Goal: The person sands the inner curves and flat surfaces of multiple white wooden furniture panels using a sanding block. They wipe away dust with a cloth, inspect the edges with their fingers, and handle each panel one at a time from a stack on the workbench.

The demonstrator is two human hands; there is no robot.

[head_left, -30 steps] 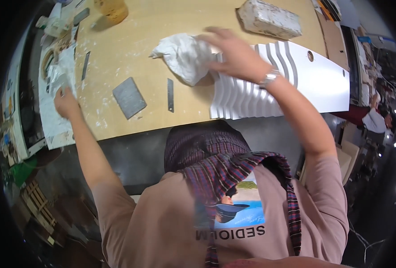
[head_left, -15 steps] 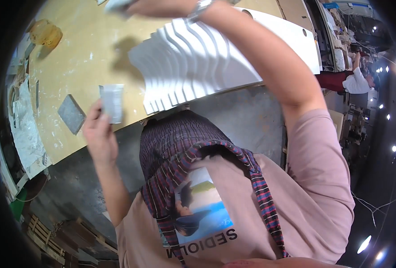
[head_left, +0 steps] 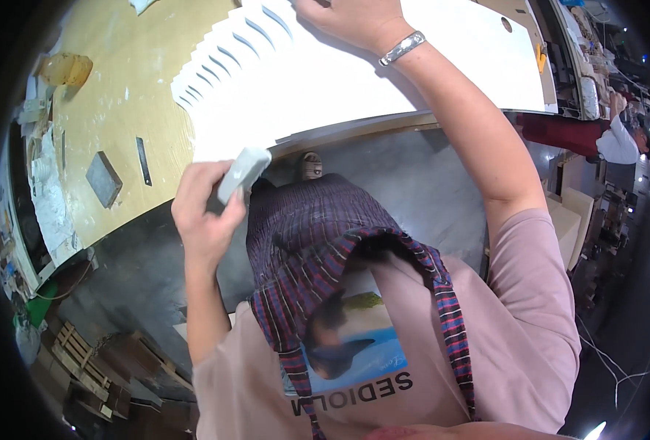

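My left hand (head_left: 206, 213) is closed around a pale grey rectangular block (head_left: 244, 176), held at the table's near edge by the corner of a white stack. The stack is of white panels (head_left: 325, 88) with wavy edges, fanned so that their edges step toward the left. My right hand (head_left: 358, 26), a silver bracelet at its wrist, lies over the far side of the panels. Its fingers are partly cut off by the upper edge, so what they hold, if anything, is hidden. A dark narrow strip (head_left: 144, 161) and a grey flat block (head_left: 103, 180) lie left of my left hand.
An amber-coloured container (head_left: 67, 70) stands on the yellowish table (head_left: 119, 110) at the far left. A white scrap (head_left: 140, 5) lies at the top edge. Wooden pallets (head_left: 83, 356) are on the floor at lower left. Another person (head_left: 618, 143) is at the far right.
My left hand has lifted the block off the table and moved right, uncovering the dark strip. My right hand has swung right over the panels. The panel edges look flatter and closer together.
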